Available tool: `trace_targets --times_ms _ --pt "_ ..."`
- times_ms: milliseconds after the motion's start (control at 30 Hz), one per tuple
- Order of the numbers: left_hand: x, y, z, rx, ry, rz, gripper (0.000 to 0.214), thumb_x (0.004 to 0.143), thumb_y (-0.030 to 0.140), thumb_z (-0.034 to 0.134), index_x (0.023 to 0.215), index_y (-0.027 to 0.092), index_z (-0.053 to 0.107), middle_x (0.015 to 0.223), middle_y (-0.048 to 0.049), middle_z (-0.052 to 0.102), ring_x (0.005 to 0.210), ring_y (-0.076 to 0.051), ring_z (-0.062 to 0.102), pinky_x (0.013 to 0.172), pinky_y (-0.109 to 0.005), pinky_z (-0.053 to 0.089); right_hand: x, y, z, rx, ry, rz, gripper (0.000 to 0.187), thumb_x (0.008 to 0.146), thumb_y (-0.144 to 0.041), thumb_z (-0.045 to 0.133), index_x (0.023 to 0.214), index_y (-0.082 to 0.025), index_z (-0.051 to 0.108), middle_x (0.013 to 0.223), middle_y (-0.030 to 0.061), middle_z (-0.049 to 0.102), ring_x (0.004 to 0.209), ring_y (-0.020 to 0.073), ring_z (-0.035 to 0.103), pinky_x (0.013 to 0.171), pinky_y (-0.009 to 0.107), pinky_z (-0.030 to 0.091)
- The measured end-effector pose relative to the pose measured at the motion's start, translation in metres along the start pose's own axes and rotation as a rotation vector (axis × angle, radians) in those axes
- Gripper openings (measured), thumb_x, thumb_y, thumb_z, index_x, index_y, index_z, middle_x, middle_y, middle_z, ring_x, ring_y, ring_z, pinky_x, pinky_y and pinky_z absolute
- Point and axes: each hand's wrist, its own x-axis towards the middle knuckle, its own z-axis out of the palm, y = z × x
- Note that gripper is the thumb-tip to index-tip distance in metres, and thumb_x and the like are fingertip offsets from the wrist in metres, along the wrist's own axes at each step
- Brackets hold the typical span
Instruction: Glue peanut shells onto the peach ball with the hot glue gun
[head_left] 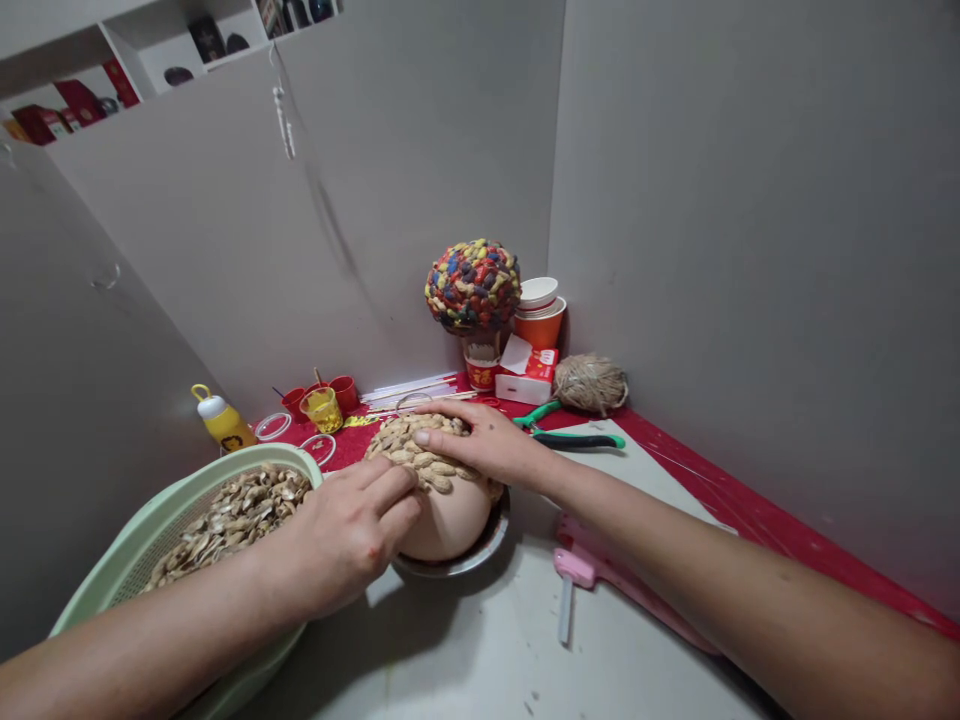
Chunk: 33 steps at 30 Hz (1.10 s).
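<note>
- Under my hands, the ball (442,525) shows a smooth, matt, skin-toned bare surface below; its top is rough with dry, ridged peanut shells (412,448) stuck on.
- It sits in a shiny metal dish (480,552).
- The basket (135,545) is pale green plastic, slightly glossy, full of rough, papery shell halves (225,520).
- The tabletop (480,650) is matt grey, with a glossy red plastic sheet (720,490) along the edge.
- The twine ball (591,383) is coarse, hairy fibre.
- The pliers (577,438) have smooth green and black plastic grips.
- The painted shell ball (472,285) looks bumpy and glossy.
- The cups (540,315) look like smooth paper.
</note>
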Motion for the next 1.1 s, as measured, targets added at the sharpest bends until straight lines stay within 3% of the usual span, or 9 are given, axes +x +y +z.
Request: trace_targets --times_ms 233,400,500,633,700,767,867,967,1100 --pt "-0.006 0.003 -0.008 -0.186 0.080 -0.074 0.021 0.089 0.010 0.050 0.108 0.014 0.059 0.103 -0.0145 0.065 0.085 -0.020 0.061 0.071 -0.032 0.053 -0.001 0.002 -0.001 -0.001 0.005 0.014 0.043 0.081 -0.045 0.065 0.118 -0.023 0.066 0.125 0.0050 0.065 0.118 0.0251 0.057 0.104 0.042 0.041" --pt "-0.007 -0.013 -0.015 -0.351 0.303 -0.382 0.029 0.091 0.016 0.053 0.119 0.018 0.056 0.116 -0.0120 0.064 0.110 -0.022 0.059 0.095 -0.036 0.049 -0.001 0.006 0.000 -0.011 0.006 0.005 0.044 0.082 -0.047 0.063 0.119 -0.023 0.065 0.127 0.0044 0.064 0.121 0.0248 0.056 0.106 0.042 0.039" --pt "-0.004 -0.032 -0.004 -0.460 0.215 -0.576 0.036 0.096 0.033 0.047 0.130 0.021 0.052 0.135 -0.0121 0.055 0.130 -0.025 0.047 0.109 -0.044 0.038 -0.001 0.007 0.000 -0.052 0.008 -0.003 0.044 0.084 -0.050 0.059 0.120 -0.025 0.065 0.125 0.0038 0.065 0.119 0.0253 0.057 0.105 0.043 0.041" --pt "-0.001 -0.052 0.017 -0.670 0.014 -0.624 0.058 0.096 0.051 0.040 0.146 0.021 0.036 0.153 -0.0139 0.036 0.143 -0.027 0.029 0.115 -0.050 0.027 -0.011 -0.004 -0.004 -0.164 0.137 -0.016 0.047 0.087 -0.053 0.053 0.121 -0.021 0.061 0.124 0.0104 0.064 0.116 0.0288 0.058 0.101 0.048 0.043" --pt "0.000 -0.055 0.024 -0.740 -0.034 -0.605 0.065 0.094 0.056 0.038 0.148 0.021 0.031 0.156 -0.0139 0.030 0.146 -0.029 0.024 0.117 -0.051 0.023 -0.026 -0.018 -0.003 -0.235 0.253 -0.086 0.038 0.089 -0.046 0.055 0.118 -0.022 0.059 0.120 0.0116 0.064 0.112 0.0276 0.058 0.098 0.046 0.044" --pt "0.001 -0.054 0.028 -0.786 -0.079 -0.607 0.070 0.093 0.059 0.038 0.150 0.020 0.028 0.159 -0.0134 0.025 0.147 -0.030 0.018 0.118 -0.052 0.018 -0.044 -0.034 0.001 -0.369 0.383 -0.342 0.017 0.090 -0.030 0.060 0.107 -0.024 0.062 0.104 0.0090 0.067 0.098 0.0242 0.061 0.088 0.041 0.048" --pt "0.003 -0.048 0.029 -0.844 -0.147 -0.632 0.073 0.093 0.058 0.040 0.151 0.017 0.026 0.160 -0.0128 0.022 0.148 -0.031 0.014 0.120 -0.048 0.014 -0.066 -0.052 0.013 -0.533 0.279 -0.676 0.021 0.087 -0.008 0.059 0.105 -0.018 0.062 0.087 0.0070 0.066 0.080 0.0202 0.059 0.070 0.036 0.047" --pt "0.004 -0.045 0.030 -0.874 -0.128 -0.615 0.071 0.093 0.052 0.041 0.151 0.013 0.026 0.158 -0.0139 0.026 0.146 -0.027 0.022 0.120 -0.042 0.018 -0.073 -0.056 0.025 -0.705 0.242 -0.779 0.019 0.085 -0.004 0.061 0.103 -0.010 0.064 0.079 0.0077 0.066 0.071 0.0184 0.055 0.066 0.035 0.041" --pt "0.003 -0.044 0.035 -0.889 -0.102 -0.605 0.069 0.093 0.051 0.040 0.150 0.014 0.027 0.157 -0.0134 0.028 0.145 -0.028 0.025 0.118 -0.042 0.021 -0.065 -0.048 0.035 -0.803 0.287 -0.763 0.013 0.087 -0.008 0.064 0.100 -0.008 0.065 0.078 0.0090 0.066 0.070 0.0192 0.055 0.066 0.035 0.040"
